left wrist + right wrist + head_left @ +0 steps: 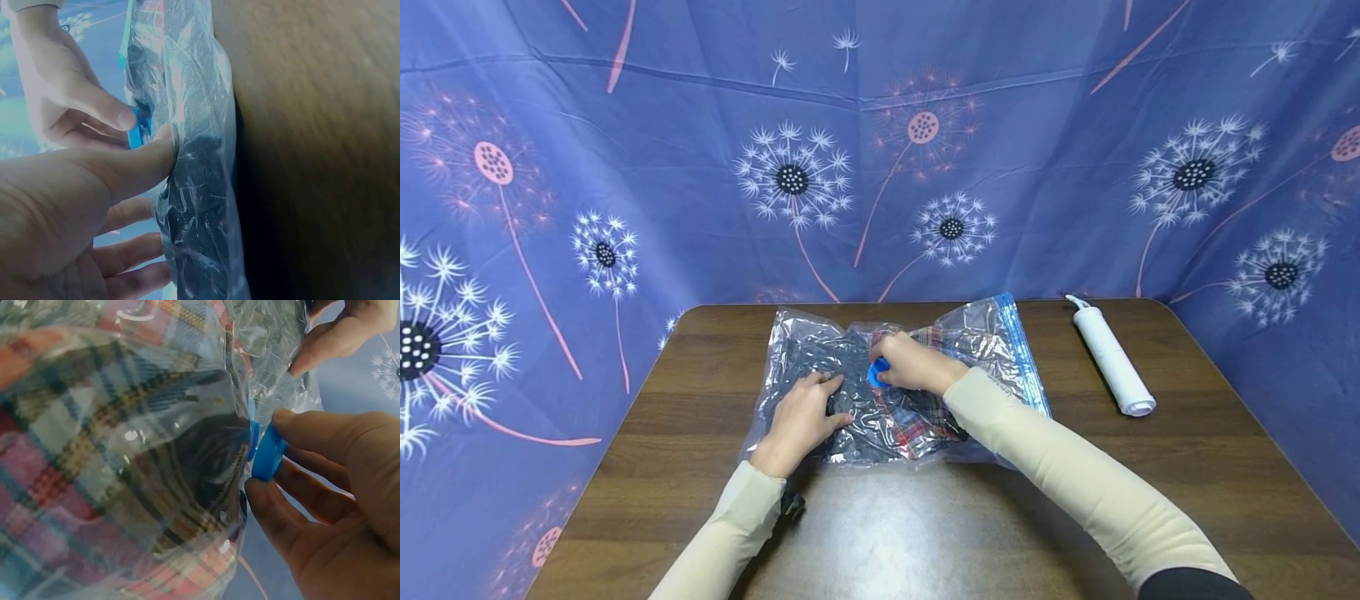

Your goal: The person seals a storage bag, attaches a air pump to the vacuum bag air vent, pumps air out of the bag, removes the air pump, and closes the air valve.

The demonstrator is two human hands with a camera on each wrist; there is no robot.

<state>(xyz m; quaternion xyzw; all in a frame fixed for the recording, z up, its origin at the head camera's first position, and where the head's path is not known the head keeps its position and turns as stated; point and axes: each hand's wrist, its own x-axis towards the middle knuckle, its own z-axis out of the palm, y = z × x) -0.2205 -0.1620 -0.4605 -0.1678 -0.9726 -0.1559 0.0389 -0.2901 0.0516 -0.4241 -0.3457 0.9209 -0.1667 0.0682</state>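
A clear plastic storage bag [988, 325] lies flat on the table, with a blue zip strip [1026, 354] along its right end. Inside are a dark cloth [861, 437] and a plaid cloth [917, 433]. Between thumb and fingers, my right hand [916, 363] pinches a round blue valve cap [270, 453] near the bag's middle. In the right wrist view, the cap stands tilted beside a blue ring [254, 439] on the plastic. My left hand [801, 417] rests on the bag's left part, fingers spread, with the thumb [147, 164] touching the plastic.
A white cylinder [1112, 358] with a narrow tip lies on the right side of the brown wooden table [677, 417]. Behind the table hangs a blue dandelion-print cloth [700, 208], which also covers both sides.
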